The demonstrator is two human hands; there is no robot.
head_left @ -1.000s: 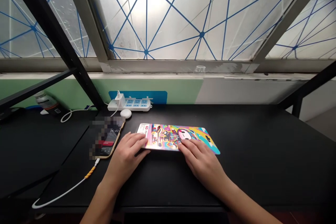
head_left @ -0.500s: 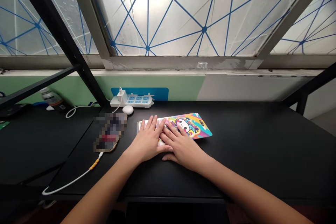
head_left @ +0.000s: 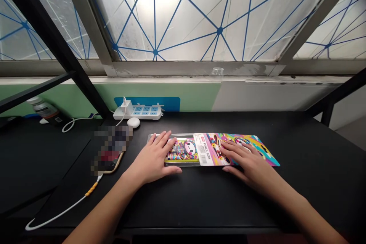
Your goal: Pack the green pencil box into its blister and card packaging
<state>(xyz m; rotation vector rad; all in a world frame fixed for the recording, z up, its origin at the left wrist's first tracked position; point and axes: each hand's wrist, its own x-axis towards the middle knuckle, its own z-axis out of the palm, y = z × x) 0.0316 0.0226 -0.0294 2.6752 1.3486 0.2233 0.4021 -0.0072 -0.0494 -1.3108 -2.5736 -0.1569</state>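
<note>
A colourful pencil box (head_left: 183,148) printed with a cartoon face lies in a clear plastic package on the black desk. A bright printed card (head_left: 211,145) reaches out to the right from it, with a white "PENCIL BOX" label (head_left: 202,149) and a barcode. My left hand (head_left: 156,156) rests open over the left end of the package, fingers spread and thumb along its near edge. Flat on the card lies my right hand (head_left: 248,162), its fingers stretched across the print and its thumb by the near edge. Both hands cover parts of what lies beneath them.
Left of my hands are a blurred-out phone (head_left: 113,152) with a white cable (head_left: 63,211), a white round case (head_left: 133,122) and a power strip (head_left: 143,113). A bottle (head_left: 45,110) lies beyond the black frame post (head_left: 54,42). A clear cup (head_left: 217,71) stands on the sill.
My right hand has moved right, away from the left one, and the card now stretches further right. The pencil box and label have come into sight between my hands. The view has shifted slightly.
</note>
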